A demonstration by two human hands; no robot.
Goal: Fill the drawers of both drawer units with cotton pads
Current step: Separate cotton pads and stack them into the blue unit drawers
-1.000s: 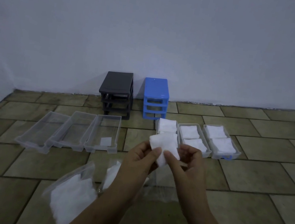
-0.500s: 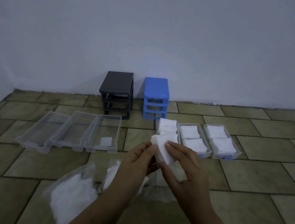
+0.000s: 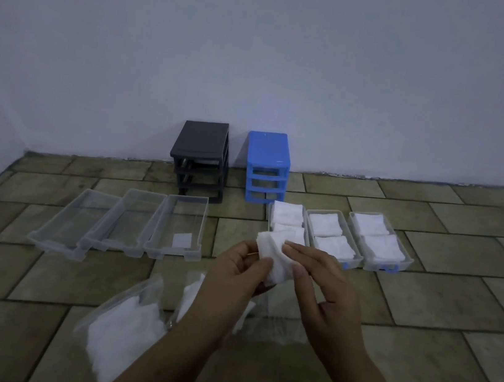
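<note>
Cotton pad (image 3: 276, 260): pinched between left hand (image 3: 240, 273) and right hand (image 3: 325, 285); empty drawers (image 3: 174, 228) lie far-left, nearer the left grip.

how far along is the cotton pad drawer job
About halfway. Done: the three clear drawers by the blue unit hold pads, e.g. the rightmost drawer. In hand: left hand and right hand grip a cotton pad stack. Left: three empty drawers by the black unit, then reinserting all six.

Bare floor (image 3: 232, 230) lies between the empty drawers (image 3: 174, 228) and filled drawers (image 3: 328, 237).
</note>
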